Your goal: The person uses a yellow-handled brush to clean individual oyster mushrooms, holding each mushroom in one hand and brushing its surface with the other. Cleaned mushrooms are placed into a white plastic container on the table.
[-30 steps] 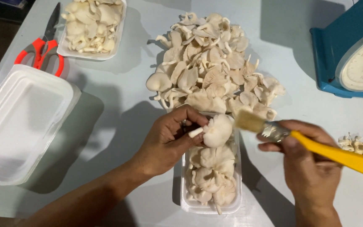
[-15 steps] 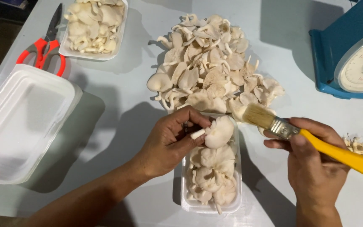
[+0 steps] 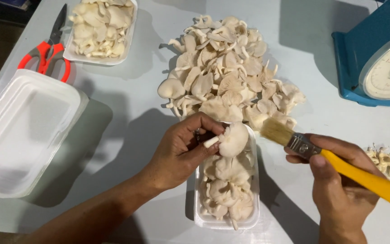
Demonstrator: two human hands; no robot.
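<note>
The head camera looks down on a pale table [image 3: 127, 113], and the long white foam tray [image 3: 225, 220] near its front edge, already filled with oyster mushrooms, serves as the landmark. Over the far end of this tray the left hand [image 3: 181, 151] is closed around a single pale mushroom [image 3: 234, 139], pinching its short stem between thumb and fingers so the cap faces right. Just to the right of the tray's far end the right hand [image 3: 339, 190] is wrapped tightly around the yellow handle of a paintbrush [image 3: 339, 165], whose tan bristles point left and stand just beside the held mushroom, apart from it by a small gap. Directly beyond the tray lies a big loose heap of oyster mushrooms [image 3: 229, 77], touching or nearly touching its far rim. Well to the left of the tray sits a stack of empty white foam trays [image 3: 21, 133], and beyond that a pair of red-handled scissors [image 3: 46, 54] and another mushroom-filled tray [image 3: 101, 29]. To the far right of the landmark tray stands a blue kitchen scale [image 3: 375, 58], with a small pile of mushroom trimmings [image 3: 387, 160] nearer the right hand.
</note>
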